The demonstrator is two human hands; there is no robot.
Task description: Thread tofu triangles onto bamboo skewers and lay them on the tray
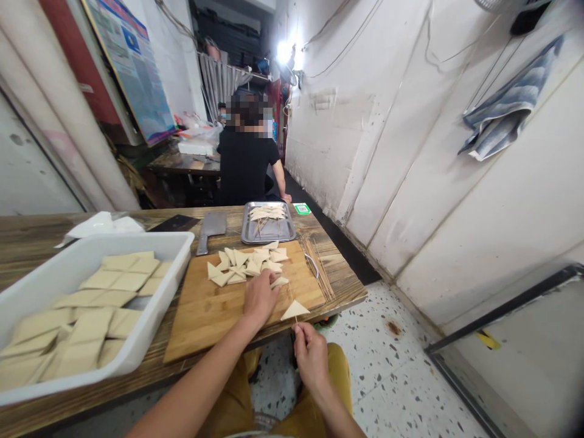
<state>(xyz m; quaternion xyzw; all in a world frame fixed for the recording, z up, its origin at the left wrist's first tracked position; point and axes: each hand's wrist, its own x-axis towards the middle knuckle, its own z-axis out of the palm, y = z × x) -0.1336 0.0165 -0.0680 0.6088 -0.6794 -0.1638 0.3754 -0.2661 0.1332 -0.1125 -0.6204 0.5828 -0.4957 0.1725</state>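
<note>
My right hand [311, 356] pinches a thin bamboo skewer [295, 320] just below the table's front edge, with a pale tofu triangle [294, 311] pierced on its upper end. My left hand [260, 298] rests over the wooden cutting board [205, 322], its fingertips gripping another tofu triangle [279, 281] at the pile's near side. A heap of cut tofu triangles [241, 264] lies on the board just beyond that hand. Neither hand touches the other.
A white plastic tray [91, 316] of tofu squares fills the table's left side. Behind the board lie a cleaver [212, 231], a steel tray [268, 223] of skewered triangles and loose skewers [319, 267]. A seated person in black [244, 164] faces away beyond the wooden table [91, 225].
</note>
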